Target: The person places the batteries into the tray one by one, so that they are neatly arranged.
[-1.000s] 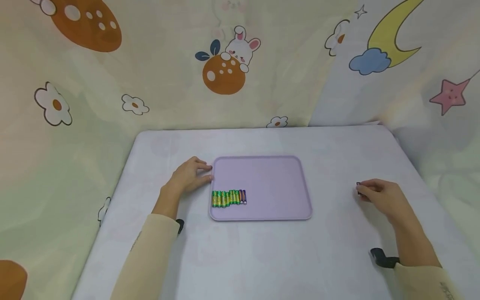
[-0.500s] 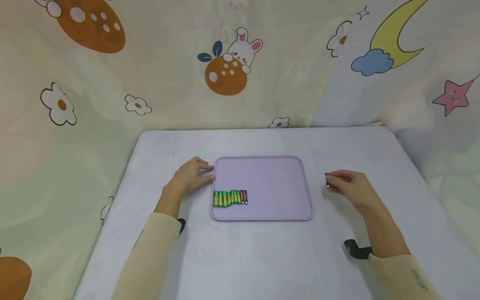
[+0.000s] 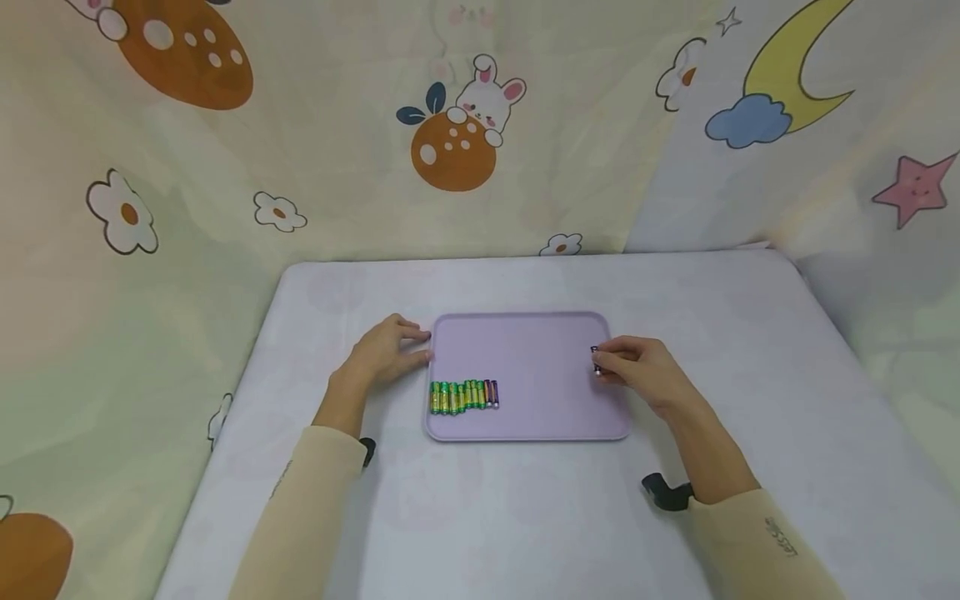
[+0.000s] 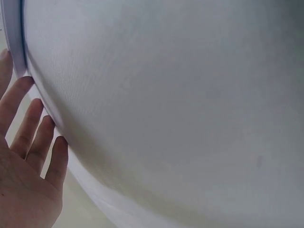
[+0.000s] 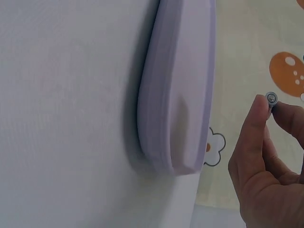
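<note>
A lilac tray (image 3: 540, 417) lies on the white table. Along its left part runs a side-by-side row of batteries (image 3: 453, 398), several green-and-gold ones followed by two dark purple ones at the right end. My left hand (image 3: 384, 352) touches the tray's left rim with its fingertips; in the left wrist view its fingers (image 4: 28, 126) are spread and fairly straight. Over the tray's right edge, my right hand (image 3: 637, 367) pinches a dark battery (image 3: 596, 361) between thumb and fingertips. The right wrist view shows that battery's round end (image 5: 271, 99) above the tray's level.
White cloth covers the table (image 3: 480, 517) around the tray. A patterned curtain (image 3: 337, 125) with cartoon prints hangs behind the back edge and at both sides. A black wrist strap piece (image 3: 666, 492) sticks out from the right wrist.
My right hand has moved left with the pinched battery, from the table's right side to over the tray's right edge. The left hand stays at the tray's left rim.
</note>
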A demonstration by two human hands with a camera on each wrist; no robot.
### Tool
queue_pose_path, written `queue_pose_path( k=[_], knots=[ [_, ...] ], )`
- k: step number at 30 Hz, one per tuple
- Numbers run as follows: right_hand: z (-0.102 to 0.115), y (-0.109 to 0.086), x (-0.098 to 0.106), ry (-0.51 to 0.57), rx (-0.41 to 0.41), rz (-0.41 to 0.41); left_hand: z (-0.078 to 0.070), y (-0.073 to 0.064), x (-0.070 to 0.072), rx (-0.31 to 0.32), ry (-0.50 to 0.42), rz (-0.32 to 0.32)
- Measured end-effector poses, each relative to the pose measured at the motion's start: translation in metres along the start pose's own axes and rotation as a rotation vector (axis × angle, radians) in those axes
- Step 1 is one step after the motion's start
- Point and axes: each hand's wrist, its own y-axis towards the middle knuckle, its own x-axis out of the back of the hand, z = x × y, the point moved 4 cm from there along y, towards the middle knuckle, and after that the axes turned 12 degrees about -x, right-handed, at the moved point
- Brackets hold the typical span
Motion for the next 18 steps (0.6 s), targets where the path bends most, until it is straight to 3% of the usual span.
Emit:
queue_pose_path(
  k=[9, 18],
  knots=[
    [-0.003, 0.010, -0.022, 0.023, -0.020, 0.039, -0.003, 0.000, 0.001, -0.017, 0.006, 0.009],
    [0.002, 0.016, -0.049, -0.008, 0.011, 0.098, -0.001, 0.000, 0.000, -0.011, 0.004, -0.001]
  ],
)
